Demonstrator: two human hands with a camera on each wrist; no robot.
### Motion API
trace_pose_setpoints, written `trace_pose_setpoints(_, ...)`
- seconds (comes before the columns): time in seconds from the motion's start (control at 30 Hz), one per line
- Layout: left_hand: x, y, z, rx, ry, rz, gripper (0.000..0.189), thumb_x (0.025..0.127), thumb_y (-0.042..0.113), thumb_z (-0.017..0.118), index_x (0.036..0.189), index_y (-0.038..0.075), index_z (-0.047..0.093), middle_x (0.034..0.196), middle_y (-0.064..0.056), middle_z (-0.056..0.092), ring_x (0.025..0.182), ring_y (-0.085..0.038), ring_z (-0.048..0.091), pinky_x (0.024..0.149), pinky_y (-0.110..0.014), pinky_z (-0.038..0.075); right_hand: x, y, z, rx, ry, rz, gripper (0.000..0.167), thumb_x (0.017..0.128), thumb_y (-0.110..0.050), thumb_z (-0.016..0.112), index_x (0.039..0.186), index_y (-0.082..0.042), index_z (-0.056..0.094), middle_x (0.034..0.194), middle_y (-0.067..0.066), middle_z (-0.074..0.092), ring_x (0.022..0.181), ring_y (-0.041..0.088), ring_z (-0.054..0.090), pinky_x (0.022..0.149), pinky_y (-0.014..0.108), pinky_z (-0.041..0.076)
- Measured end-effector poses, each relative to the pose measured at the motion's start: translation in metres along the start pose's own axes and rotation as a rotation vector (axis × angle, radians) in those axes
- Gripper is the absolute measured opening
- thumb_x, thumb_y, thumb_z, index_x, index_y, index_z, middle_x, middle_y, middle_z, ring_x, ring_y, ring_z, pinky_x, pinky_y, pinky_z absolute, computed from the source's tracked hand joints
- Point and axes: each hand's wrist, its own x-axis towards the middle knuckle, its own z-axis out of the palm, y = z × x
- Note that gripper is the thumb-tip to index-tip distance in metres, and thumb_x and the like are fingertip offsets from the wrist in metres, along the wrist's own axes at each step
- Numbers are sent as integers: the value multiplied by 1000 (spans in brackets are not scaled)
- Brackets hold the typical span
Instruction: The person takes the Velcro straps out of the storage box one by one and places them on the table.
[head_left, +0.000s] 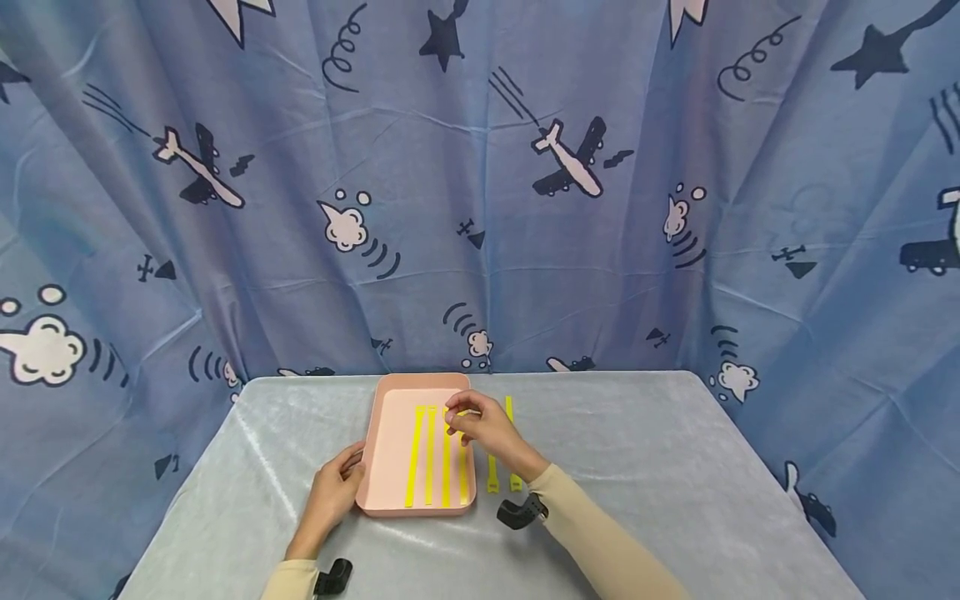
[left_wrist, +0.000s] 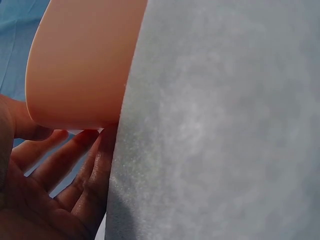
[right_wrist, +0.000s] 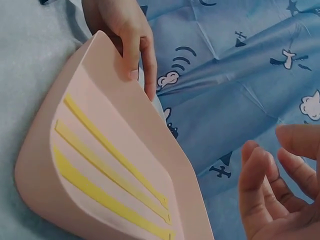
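A pink tray [head_left: 390, 450] sits on the cloth-covered table with several flat yellow straps [head_left: 430, 458] laid lengthwise inside it. At its left side my left hand [head_left: 332, 492] touches the wall. The left wrist view shows the left fingers [left_wrist: 65, 165] extended to the outer wall, with the thumb near the rim. Over the tray's right half is my right hand [head_left: 487, 429], its fingers loosely bent. Nothing shows between the right fingers [right_wrist: 253, 175] in the right wrist view. The right hand partly hides the rightmost straps in the tray.
Outside the tray, on its right, lie two more yellow straps, the nearer strap [head_left: 492, 475] and the farther strap [head_left: 516, 482], each with a slotted wide end. Behind the grey table [head_left: 637, 467] hangs a blue patterned curtain [head_left: 480, 208]. Dark bands sit at both wrists.
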Motion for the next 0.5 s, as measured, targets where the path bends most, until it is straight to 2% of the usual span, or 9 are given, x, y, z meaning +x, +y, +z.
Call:
trace_pose_setpoints(0.1, 0, 0, 0, 3, 2, 2, 41, 98, 10, 55, 139, 7, 55, 128, -19, 66, 114, -31, 66, 91, -38, 55, 2, -3, 2, -34, -21, -14, 29, 94, -15, 66, 119, -3, 59, 104, 13, 64, 84, 18, 68, 68, 34, 56)
trace_pose_setpoints(0.2, 0, -1, 0, 3, 4, 6, 41, 98, 10, 55, 139, 6, 56, 128, -20, 66, 114, -31, 66, 91, -38, 55, 3, -7, 4, -81, -44, -51, 25, 94, -12, 65, 117, -3, 60, 102, 11, 65, 88, 23, 69, 74, 37, 57)
trace_pose_setpoints(0.33, -1, -1, 1, 2, 1, 8, 41, 98, 9, 55, 139, 6, 55, 128, -20, 65, 114, -31, 65, 91, -38, 55, 5, -8, 8, -148, -67, -98, 22, 94, -8, 64, 115, -4, 62, 104, 10, 67, 94, 27, 68, 79, 33, 57)
trace_pose_setpoints(0.5, -1, -2, 1, 0, 1, 4, 41, 98, 9, 55, 139, 6, 55, 128, -20, 65, 115, -31, 65, 91, -38, 55, 8, -8, 14, -179, -101, -109, 25, 94, -14, 66, 116, -3, 63, 106, 9, 66, 92, 17, 65, 80, 28, 57)
